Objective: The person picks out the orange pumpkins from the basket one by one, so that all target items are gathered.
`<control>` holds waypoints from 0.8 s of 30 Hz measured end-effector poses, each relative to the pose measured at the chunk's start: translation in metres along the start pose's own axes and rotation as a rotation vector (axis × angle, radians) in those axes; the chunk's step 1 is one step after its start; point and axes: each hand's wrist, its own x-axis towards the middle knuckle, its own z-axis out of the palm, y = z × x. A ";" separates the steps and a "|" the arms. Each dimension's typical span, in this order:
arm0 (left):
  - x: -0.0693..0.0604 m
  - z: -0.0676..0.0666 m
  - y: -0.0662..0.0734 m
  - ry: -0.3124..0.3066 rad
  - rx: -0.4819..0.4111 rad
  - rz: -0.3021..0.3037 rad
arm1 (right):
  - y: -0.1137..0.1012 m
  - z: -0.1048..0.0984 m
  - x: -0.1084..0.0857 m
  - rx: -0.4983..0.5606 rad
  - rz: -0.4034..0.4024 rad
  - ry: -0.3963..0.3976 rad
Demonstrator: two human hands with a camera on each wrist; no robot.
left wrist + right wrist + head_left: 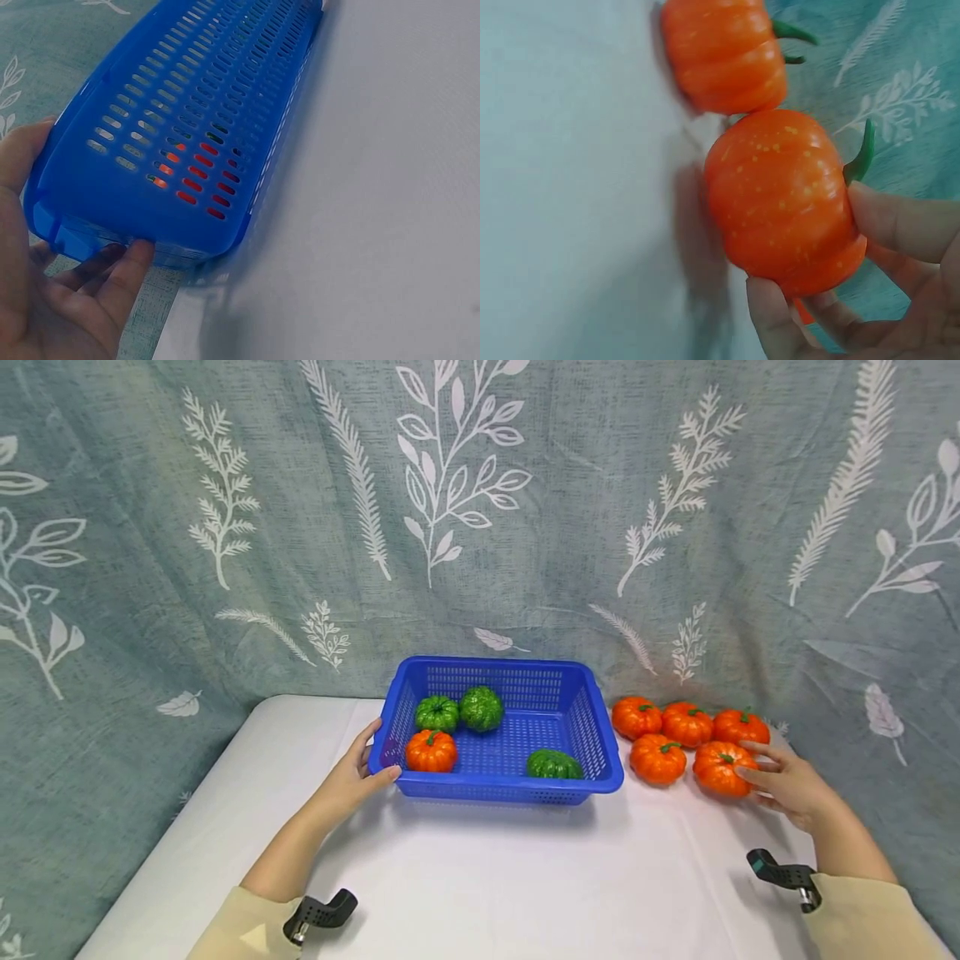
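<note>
My left hand (352, 783) grips the left end of a blue plastic basket (495, 782), thumb over the rim and fingers beneath its lip in the left wrist view. Inside the basket lie an orange pumpkin (431, 752) at the left and several green ones: a smooth pumpkin (437, 714), a bumpy one (482, 708), and another (554, 764) partly behind the front wall. At the right, my right hand (793, 787) holds an orange pumpkin (780, 202) with a green stem, thumb near the stem and fingers round its side. It sits nearest me in a cluster.
Several more orange pumpkins, among them one beside the held one (657, 760) and one at the back (637, 717), stand right of the basket on the white table (487, 877). A grey-green leaf-patterned curtain (570, 543) hangs behind and at both sides.
</note>
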 end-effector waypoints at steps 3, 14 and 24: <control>0.000 0.000 0.000 0.002 -0.001 0.003 | 0.007 0.003 0.005 -0.005 0.016 -0.001; 0.000 0.000 0.001 0.005 -0.008 0.003 | 0.016 0.009 0.014 0.068 0.013 -0.014; 0.000 0.000 0.001 0.010 -0.002 0.006 | 0.010 0.005 0.004 0.028 0.008 -0.028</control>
